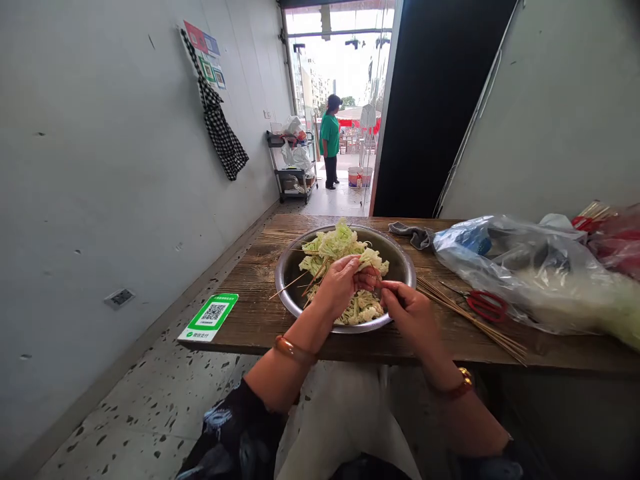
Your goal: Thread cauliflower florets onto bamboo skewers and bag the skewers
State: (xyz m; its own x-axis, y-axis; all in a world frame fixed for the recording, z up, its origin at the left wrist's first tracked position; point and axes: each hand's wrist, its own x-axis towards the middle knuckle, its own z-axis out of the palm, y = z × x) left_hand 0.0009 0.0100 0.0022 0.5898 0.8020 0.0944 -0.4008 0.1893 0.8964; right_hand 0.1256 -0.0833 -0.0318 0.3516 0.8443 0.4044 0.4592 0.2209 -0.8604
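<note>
A pale, scuffed wall (75, 167) runs along the left, with a small socket plate (120, 299) low on it. Another light wall (565, 100) stands at right, beside a tall black panel (435, 100). At the far end, bright daylight enters through a glass doorway (373, 87). A shelved cart (290, 173) stands just left of it. The floor (150, 400) is pale with dark flecks; a brown wooden table (245, 267) stands near.

Lit by daylight through the glass door (376, 87), blown out to white across the sky (345, 67). Dim beneath the wooden table (260, 273); glinting on the clear plastic bag (520, 253) and metal basin (409, 280). Stretched toward the edges (wide-angle fashion), blurred around the bag's right end, darkened at upper right.
</note>
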